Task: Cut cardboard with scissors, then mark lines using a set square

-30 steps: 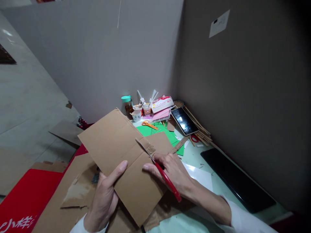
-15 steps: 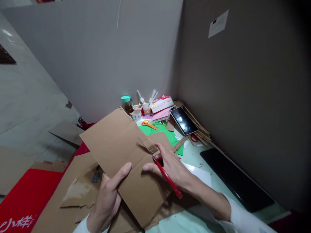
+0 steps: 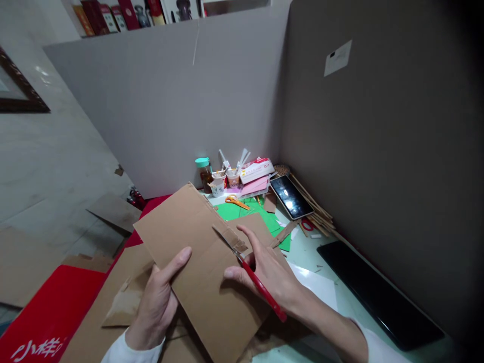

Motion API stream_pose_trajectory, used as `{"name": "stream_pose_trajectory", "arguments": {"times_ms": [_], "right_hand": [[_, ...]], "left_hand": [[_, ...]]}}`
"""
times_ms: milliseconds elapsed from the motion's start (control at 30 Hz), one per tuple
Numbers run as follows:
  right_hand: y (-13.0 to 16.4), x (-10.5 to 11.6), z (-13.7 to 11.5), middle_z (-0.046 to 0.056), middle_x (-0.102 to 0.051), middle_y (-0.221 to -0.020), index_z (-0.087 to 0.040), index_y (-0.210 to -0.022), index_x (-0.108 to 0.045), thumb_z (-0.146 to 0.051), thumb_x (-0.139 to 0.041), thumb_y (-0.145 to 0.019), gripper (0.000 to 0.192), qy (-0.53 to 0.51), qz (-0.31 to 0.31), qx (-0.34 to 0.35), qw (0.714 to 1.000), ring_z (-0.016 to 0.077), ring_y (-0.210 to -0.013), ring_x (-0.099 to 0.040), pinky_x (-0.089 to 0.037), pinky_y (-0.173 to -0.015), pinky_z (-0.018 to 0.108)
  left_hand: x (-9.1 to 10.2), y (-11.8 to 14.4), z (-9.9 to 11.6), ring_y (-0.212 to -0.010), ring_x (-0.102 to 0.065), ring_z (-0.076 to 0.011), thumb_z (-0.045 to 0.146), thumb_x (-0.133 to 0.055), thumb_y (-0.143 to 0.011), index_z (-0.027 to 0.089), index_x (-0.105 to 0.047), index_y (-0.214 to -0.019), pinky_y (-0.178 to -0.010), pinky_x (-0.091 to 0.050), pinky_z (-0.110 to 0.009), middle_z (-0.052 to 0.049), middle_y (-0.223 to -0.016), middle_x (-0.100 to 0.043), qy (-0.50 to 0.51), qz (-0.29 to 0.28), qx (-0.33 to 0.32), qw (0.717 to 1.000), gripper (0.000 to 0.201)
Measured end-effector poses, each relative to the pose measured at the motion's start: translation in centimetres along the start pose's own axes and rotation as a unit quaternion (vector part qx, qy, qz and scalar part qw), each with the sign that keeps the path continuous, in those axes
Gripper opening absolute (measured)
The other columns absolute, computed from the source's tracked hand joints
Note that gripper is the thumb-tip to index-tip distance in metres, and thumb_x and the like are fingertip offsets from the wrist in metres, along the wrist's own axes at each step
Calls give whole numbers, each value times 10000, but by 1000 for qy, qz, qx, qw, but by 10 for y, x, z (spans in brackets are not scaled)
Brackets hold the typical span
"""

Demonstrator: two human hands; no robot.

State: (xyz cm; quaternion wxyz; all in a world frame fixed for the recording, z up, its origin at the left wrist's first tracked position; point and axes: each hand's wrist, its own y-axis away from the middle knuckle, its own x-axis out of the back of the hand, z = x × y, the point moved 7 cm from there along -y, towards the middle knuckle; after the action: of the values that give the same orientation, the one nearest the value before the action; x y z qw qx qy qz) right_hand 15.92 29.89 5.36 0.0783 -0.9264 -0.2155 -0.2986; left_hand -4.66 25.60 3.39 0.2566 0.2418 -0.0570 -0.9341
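Cardboard sheet (image 3: pixel 200 262) tilts above the desk (image 3: pixel 321 262), gripped at its near left edge by the left hand (image 3: pixel 157 302). Right hand (image 3: pixel 270 275), just right of the sheet's fold, clasps red-handled scissors (image 3: pixel 249 275), blades resting on the sheet.

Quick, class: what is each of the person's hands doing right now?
Left hand: closed on the cardboard sheet, thumb on top.
Right hand: closed on the red-handled scissors, blades at the sheet's taped crease.

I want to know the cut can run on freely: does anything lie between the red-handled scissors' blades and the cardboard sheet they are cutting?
Nothing visible does. The right hand holds the red-handled scissors with blades already against the cardboard sheet, at a strip of brown tape. The left hand grips the sheet's near edge, apart from the blades.
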Motion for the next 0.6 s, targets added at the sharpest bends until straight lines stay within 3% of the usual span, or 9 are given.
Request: {"name": "stream_pose_trajectory", "arguments": {"times_ms": [100, 200, 433, 600], "right_hand": [[2, 0, -3, 89, -701, -1123, -305, -1600, -121, -741, -642, -788, 1059, -7, -29, -1, 1000, 360, -1164, -597, -454, -917, 461], [1, 2, -4, 111, -651, -1285, -318, -1604, -101, -712, -639, -808, 1038, -25, -45, 1, 999, 360, -1247, -549, -423, -990, 486], [-1, 4, -7, 155, -598, -1384, -278, -1612, -74, -665, -646, -833, 1041, -25, -54, 33, 998, 387, -1299, -519, -414, -1001, 507], [-2, 4, -5, 135, -629, -1339, -297, -1590, -171, -668, -656, -828, 977, -33, -52, 30, 998, 367, -1231, -573, -431, -979, 497]], "left_hand": [[-1, -1, -2, -1181, -658, -332, 233, -930, -559, 194, -655, -1237, -942, -600, -380, -77, -1136, -754, -4, -13, -17, 1000, 733], [-3, 0, -6, -1186, -654, -335, 254, -929, -575, 219, -613, -1308, -934, -602, -384, -74, -1159, -746, -5, -18, -24, 1000, 799], [-6, 8, -9, -1118, -692, -312, 261, -912, -621, 208, -582, -1347, -961, -593, -391, -76, -1153, -751, -5, -33, -10, 999, 799], [-6, 11, -11, -1028, -727, -306, 261, -914, -614, 200, -585, -1340, -931, -609, -400, -79, -1126, -759, -7, -38, 8, 999, 799]]}}
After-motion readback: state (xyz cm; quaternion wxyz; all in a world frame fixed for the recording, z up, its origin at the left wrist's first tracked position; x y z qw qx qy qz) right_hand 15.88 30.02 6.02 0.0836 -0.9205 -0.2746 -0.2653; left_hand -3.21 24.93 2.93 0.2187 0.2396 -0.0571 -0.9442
